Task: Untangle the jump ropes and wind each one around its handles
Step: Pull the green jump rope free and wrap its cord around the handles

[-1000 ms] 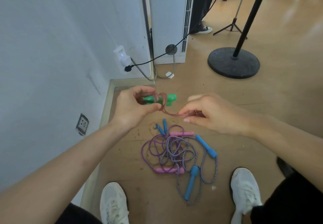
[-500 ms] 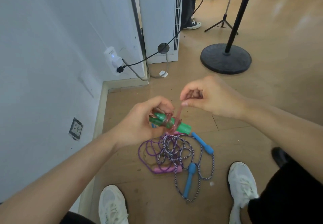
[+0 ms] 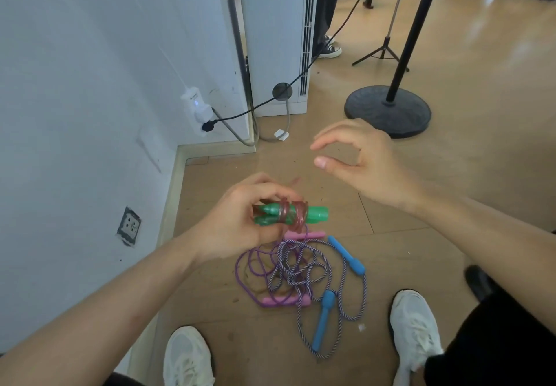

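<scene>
Above the floor tangle [image 3: 304,271], left hand [image 3: 237,226] fingers gripping green handles [image 3: 301,214], right hand [image 3: 361,162] raised, fingers loosely spread

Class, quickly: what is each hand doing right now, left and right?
Left hand: closed round the green handles, with the reddish rope wound on them.
Right hand: open, holding nothing.

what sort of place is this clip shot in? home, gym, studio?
Probably an indoor studio or activity room: wide wood-look floor, a pole on a heavy round base, a tripod behind it, and a floor-standing air conditioner against the white wall.
</scene>
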